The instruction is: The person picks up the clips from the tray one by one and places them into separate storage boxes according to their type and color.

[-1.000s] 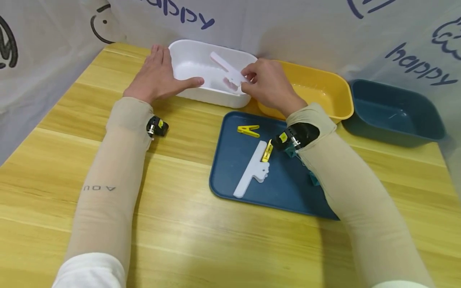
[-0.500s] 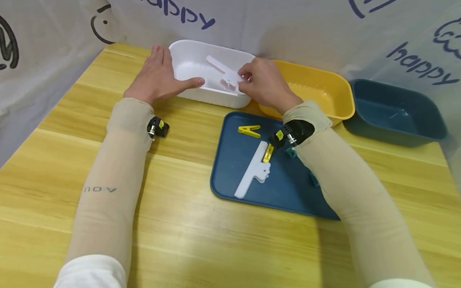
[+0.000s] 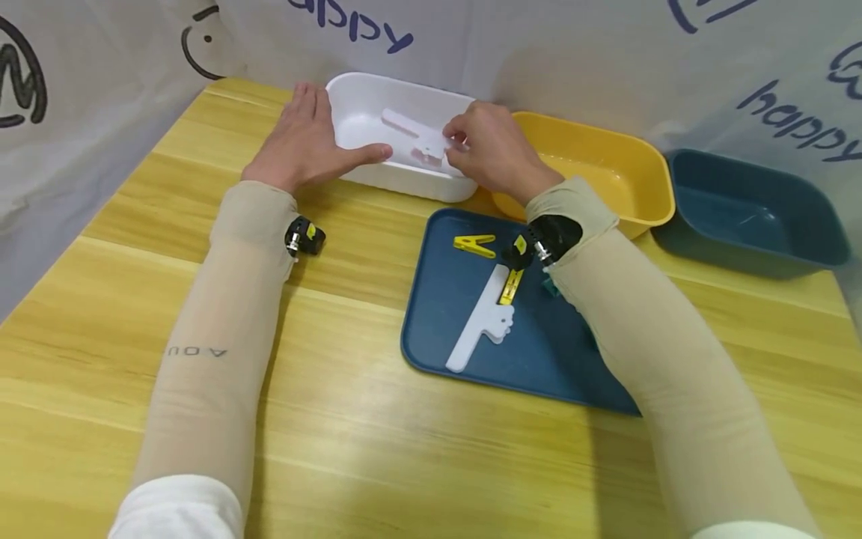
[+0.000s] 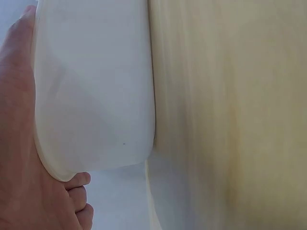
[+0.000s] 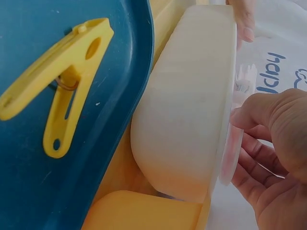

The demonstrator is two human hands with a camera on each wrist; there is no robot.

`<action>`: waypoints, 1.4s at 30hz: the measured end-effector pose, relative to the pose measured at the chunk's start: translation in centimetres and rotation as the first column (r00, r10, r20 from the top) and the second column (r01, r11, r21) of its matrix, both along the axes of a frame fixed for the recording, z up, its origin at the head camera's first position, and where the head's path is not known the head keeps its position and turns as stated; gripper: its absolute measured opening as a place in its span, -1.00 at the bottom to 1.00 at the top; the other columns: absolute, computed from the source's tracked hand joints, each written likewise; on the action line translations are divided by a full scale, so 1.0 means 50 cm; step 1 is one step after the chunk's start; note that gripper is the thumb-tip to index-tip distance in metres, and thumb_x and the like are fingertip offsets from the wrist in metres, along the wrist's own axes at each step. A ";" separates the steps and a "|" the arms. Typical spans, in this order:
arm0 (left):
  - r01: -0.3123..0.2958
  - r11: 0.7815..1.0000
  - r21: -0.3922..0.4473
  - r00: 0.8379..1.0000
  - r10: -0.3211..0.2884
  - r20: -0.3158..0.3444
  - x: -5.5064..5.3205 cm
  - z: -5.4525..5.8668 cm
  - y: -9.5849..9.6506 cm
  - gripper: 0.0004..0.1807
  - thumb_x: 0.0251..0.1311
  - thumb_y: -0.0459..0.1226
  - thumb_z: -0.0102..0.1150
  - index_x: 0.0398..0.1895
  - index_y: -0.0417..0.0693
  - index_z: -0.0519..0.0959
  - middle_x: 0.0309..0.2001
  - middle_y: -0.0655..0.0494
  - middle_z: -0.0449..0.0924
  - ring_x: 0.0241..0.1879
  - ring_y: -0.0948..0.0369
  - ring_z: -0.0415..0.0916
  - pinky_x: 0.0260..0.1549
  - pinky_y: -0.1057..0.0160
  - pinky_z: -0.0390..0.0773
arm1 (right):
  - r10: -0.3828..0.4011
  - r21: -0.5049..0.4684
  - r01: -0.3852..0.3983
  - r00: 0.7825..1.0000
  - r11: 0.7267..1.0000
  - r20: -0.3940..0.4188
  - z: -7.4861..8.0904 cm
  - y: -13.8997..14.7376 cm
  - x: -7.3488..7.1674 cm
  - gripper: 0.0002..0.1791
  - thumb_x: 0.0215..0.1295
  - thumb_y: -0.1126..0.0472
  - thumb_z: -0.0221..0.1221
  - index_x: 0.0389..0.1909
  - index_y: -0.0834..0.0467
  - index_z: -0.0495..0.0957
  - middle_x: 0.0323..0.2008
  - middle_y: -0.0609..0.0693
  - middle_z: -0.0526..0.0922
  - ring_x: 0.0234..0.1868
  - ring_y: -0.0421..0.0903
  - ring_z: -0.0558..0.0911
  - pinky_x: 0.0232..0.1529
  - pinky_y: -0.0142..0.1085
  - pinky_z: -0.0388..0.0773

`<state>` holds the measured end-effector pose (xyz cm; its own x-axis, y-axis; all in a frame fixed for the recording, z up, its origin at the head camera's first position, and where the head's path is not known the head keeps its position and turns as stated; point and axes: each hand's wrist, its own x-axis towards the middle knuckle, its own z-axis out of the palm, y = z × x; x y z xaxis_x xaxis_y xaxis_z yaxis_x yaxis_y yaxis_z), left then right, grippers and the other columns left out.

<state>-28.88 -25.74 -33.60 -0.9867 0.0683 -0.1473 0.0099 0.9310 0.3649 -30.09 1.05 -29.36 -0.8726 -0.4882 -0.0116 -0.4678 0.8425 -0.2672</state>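
Heads up, your right hand (image 3: 491, 146) is pinching a pale pink clip (image 3: 423, 133) at the right end of the white bin (image 3: 404, 180), by the rim. Can't tell if the clip is touching the bottom. You're laying your left hand (image 3: 299, 138) flat-ish along the left end, thumb and fingers spread wide.

What I'd be worrying about: you're gripping that clip near one end, so it could be twisting out of your fingers or catching the rim. If you're leaning too hard on the left end, the bin might be sliding or tipping. And your right wrist camera (image 3: 518, 251) is hanging right over the tray (image 3: 434, 314), so a low pull-back could be dragging stuff along.

Counting up, you're looking at one pink clip, one white clip (image 3: 480, 318), two yellow clips (image 3: 474, 245), at least one green piece (image 3: 552, 287) (your sleeve's maybe hiding more), one tray, plus three bins: white, yellow bin (image 3: 592, 126), dark blue bin (image 3: 741, 243).
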 end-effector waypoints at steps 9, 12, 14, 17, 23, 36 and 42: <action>0.003 1.000 -0.002 1.000 -0.003 -0.007 0.002 0.001 -0.003 0.46 0.10 0.61 -0.14 0.64 -0.20 -0.53 0.67 -0.13 -0.66 0.69 -0.06 -0.66 0.71 -0.07 -0.41 | 0.039 0.013 -0.039 0.999 0.999 0.020 -0.004 -0.024 -0.007 -0.56 0.52 0.11 0.13 0.32 0.18 0.59 0.16 0.18 0.66 0.11 0.07 0.51 0.16 -0.19 0.52; 0.011 1.000 0.003 1.000 -0.011 -0.005 0.001 0.000 -0.002 0.46 0.12 0.60 -0.14 0.64 -0.21 -0.53 0.67 -0.14 -0.66 0.69 -0.07 -0.67 0.71 -0.07 -0.41 | 0.046 0.016 -0.047 0.999 0.999 0.025 -0.006 -0.029 -0.012 -0.56 0.52 0.11 0.14 0.32 0.18 0.59 0.15 0.18 0.67 0.11 0.07 0.51 0.18 -0.18 0.52; 0.014 1.000 0.002 1.000 -0.014 -0.007 0.001 0.001 -0.001 0.46 0.12 0.60 -0.15 0.64 -0.22 -0.53 0.67 -0.14 -0.65 0.69 -0.07 -0.67 0.71 -0.06 -0.41 | 0.049 0.014 -0.049 0.998 0.999 0.031 -0.008 -0.030 -0.017 -0.56 0.52 0.12 0.14 0.32 0.19 0.59 0.14 0.18 0.68 0.10 0.07 0.52 0.18 -0.18 0.51; 0.009 1.000 -0.004 1.000 -0.009 -0.008 0.002 0.002 0.000 0.46 0.11 0.61 -0.15 0.64 -0.20 -0.53 0.67 -0.12 -0.65 0.69 -0.05 -0.67 0.71 -0.05 -0.41 | 0.052 0.004 -0.052 0.998 0.999 0.046 -0.012 -0.033 -0.022 -0.56 0.52 0.12 0.13 0.32 0.19 0.59 0.14 0.18 0.68 0.10 0.07 0.52 0.17 -0.18 0.51; -0.004 1.000 -0.003 1.000 0.004 -0.006 0.004 0.003 0.000 0.47 0.09 0.63 -0.16 0.64 -0.16 -0.54 0.67 -0.09 -0.66 0.69 -0.03 -0.68 0.71 -0.05 -0.41 | 0.038 -0.020 -0.036 0.996 0.999 0.083 -0.019 -0.038 -0.028 -0.54 0.51 0.10 0.15 0.35 0.15 0.57 0.20 0.16 0.66 0.12 0.05 0.52 0.19 -0.24 0.56; 0.004 1.000 0.017 1.000 -0.004 -0.018 0.006 0.002 0.003 0.47 0.08 0.62 -0.12 0.65 -0.16 -0.52 0.69 -0.10 -0.61 0.70 -0.02 -0.65 0.72 -0.03 -0.41 | -0.024 -0.060 0.036 0.983 0.998 0.183 -0.031 -0.040 -0.047 -0.51 0.50 0.05 0.19 0.38 0.08 0.55 0.22 0.08 0.68 0.14 -0.01 0.50 0.24 -0.32 0.55; 0.004 1.000 0.014 1.000 -0.004 -0.008 0.006 0.007 0.004 0.49 0.06 0.64 -0.14 0.65 -0.17 -0.53 0.68 -0.11 -0.64 0.69 -0.03 -0.66 0.71 -0.06 -0.38 | -0.059 -0.053 0.072 0.976 0.996 0.210 -0.035 -0.045 -0.049 -0.50 0.48 0.02 0.21 0.38 0.04 0.55 0.23 0.02 0.68 0.13 -0.05 0.51 0.25 -0.38 0.56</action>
<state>-28.58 -25.56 -33.27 -0.9876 0.0744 -0.1384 0.0169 0.9259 0.3775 -32.56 -1.19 -31.12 -0.8843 -0.4353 -0.1691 -0.3407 0.8489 -0.4040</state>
